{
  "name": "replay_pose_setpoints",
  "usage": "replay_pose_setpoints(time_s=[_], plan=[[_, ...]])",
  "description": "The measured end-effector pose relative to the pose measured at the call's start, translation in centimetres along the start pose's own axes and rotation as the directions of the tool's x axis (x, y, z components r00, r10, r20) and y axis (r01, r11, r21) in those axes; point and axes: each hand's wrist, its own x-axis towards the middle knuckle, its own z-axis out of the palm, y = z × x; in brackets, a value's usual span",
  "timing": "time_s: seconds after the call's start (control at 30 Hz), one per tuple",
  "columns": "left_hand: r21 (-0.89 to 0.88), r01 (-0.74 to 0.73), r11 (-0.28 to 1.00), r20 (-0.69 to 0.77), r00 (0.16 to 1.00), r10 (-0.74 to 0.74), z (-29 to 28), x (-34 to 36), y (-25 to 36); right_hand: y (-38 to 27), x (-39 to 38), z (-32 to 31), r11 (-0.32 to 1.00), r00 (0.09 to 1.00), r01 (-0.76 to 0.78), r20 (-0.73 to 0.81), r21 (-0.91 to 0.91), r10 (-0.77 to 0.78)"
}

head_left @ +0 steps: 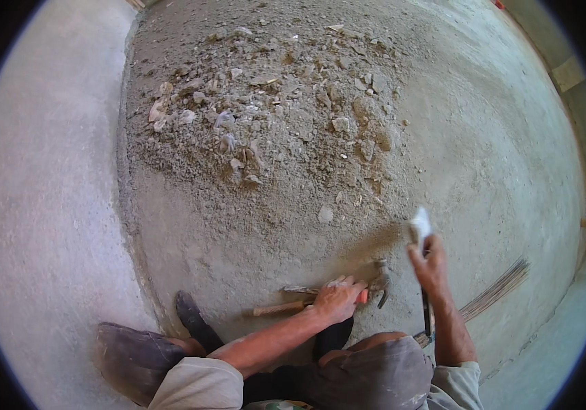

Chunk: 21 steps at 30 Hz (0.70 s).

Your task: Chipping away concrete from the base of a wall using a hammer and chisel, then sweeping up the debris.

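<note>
At five o'clock in the view, the left hand is resting over a claw hammer that is lying on the concrete floor; I cannot tell how closed its grip is. At four o'clock, the right hand is clasping a dark-handled tool, its pale head blurring, while rubble is lying toward twelve.

Rough, dull stone is seen in the wide grey heap of rubble, hard metal on the curved grey hammer head, and matt cloth on the dark-grey trousers.
</note>
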Motion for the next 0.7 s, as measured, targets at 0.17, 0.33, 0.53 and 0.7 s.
replay_pose_setpoints(time_s=[0.17, 0.33, 0.53, 0.7], plan=[[0.069, -0.082, 0.994, -0.204, 0.975, 0.094, 1.6, -1.8, -2.4, -12.8, -3.3, 2.3, 0.976, 0.819, 0.216, 0.547, -0.009, -0.176], [-0.168, 0.068, 0.983, -0.062, 0.995, -0.08, 2.5, -2.9, -2.6, -9.1, -5.1, 7.7, 0.777, 0.591, 0.628, 0.678, -0.048, -0.436], [-0.066, -0.142, 0.988, -0.377, 0.92, 0.107, 5.8, -4.5, -2.3, -12.5, -4.4, 9.6, 0.551, 0.254, 0.808, 0.719, 0.21, -0.647], [0.138, -0.113, 0.984, -0.226, 0.964, 0.142, 1.4, -3.3, -2.4, -10.8, 0.8, 10.4, 0.79, 0.679, 0.455, 0.734, -0.411, -0.009]])
